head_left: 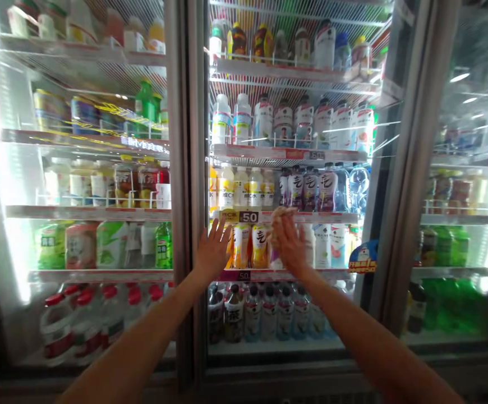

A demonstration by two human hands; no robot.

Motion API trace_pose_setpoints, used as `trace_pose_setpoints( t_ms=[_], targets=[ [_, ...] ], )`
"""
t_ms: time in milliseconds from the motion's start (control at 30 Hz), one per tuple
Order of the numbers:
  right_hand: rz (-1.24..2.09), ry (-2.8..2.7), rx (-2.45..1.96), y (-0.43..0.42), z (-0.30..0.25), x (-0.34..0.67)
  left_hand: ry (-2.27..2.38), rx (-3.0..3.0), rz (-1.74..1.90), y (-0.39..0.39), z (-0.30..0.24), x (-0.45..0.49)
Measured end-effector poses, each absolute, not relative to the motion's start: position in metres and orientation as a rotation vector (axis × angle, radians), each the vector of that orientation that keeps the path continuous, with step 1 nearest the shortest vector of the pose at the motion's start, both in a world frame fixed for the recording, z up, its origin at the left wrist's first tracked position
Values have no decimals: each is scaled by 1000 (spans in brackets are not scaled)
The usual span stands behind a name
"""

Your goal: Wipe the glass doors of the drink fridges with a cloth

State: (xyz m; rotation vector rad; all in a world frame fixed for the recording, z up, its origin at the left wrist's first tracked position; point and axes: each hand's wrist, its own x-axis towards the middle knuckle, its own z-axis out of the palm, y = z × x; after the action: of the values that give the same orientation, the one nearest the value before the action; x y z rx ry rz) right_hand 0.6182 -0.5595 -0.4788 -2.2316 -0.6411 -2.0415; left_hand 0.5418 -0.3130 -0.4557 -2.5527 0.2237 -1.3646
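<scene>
A tall drinks fridge fills the view. My left hand (213,248) is stretched out with its fingers spread, in front of the orange and yellow bottles (250,245) on the middle section's fourth shelf (244,275). My right hand (288,242) is raised beside it, about a hand's width to the right, with a crumpled beige cloth (281,212) at its fingertips, level with the price strip (248,216) of the shelf above. I cannot tell whether the hands touch glass or reach inside.
The left section (101,213) is behind a closed glass door with a grey upright (183,196) beside it. A slanted glass door (416,168) stands at the right. Rows of bottles fill every shelf, and dark-capped bottles (265,311) line the bottom.
</scene>
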Motion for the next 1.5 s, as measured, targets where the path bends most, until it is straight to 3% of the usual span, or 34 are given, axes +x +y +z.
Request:
trace_pose_setpoints(
  t_ms=[100,300,533,767,967,1067,1233,1400,1500],
  targets=[
    [-1986,-1214,-2313,-527,-492,611,294,-2491,-1352,-303,-471,537],
    [-1974,-882,-2208,-479,-451,604,284,-2482,-1423,-286,-502,529],
    [-1878,-1604,-2283,-469,-545,592,302,-2489,-1454,-278,-526,521],
    [-1986,-693,-2256,-526,-503,611,349,-2541,-1432,-304,-529,524],
    [-1875,98,-2087,-624,-530,618,358,-2568,-1438,-317,-532,529],
    [-1880,43,-2109,-618,-546,614,404,-2577,-1446,-334,-530,536],
    [-1881,-620,-2374,-602,-547,615,463,-2611,-1435,-362,-528,545],
    [-1735,213,-2178,-692,-524,623,339,-2633,-1483,-346,-528,546],
    [-1766,272,-2109,-702,-525,622,313,-2636,-1492,-345,-529,546]
  ],
)
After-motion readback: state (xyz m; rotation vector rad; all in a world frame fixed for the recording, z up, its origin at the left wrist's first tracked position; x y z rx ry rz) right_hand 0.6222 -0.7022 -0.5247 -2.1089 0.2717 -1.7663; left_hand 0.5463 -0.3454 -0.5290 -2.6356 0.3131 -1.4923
